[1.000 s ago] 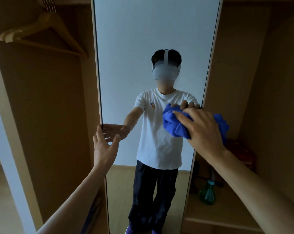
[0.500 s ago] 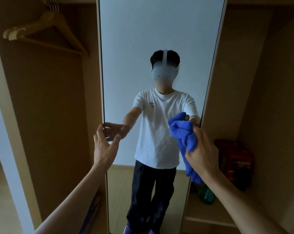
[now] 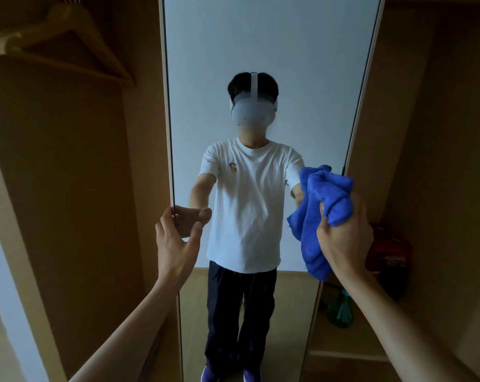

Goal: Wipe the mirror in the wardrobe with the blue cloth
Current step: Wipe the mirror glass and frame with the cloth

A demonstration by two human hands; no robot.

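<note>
Wooden hanger [image 3: 106, 51] blurred, hook cut off at top edge, red object [image 3: 390, 252] partly hidden behind right hand [image 3: 343, 235]

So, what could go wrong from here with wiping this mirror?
The blue cloth is bunched in the right hand, so little of it may meet the mirror, leaving streaks. The left hand at the mirror's left edge may leave fingerprints on the glass.
</note>
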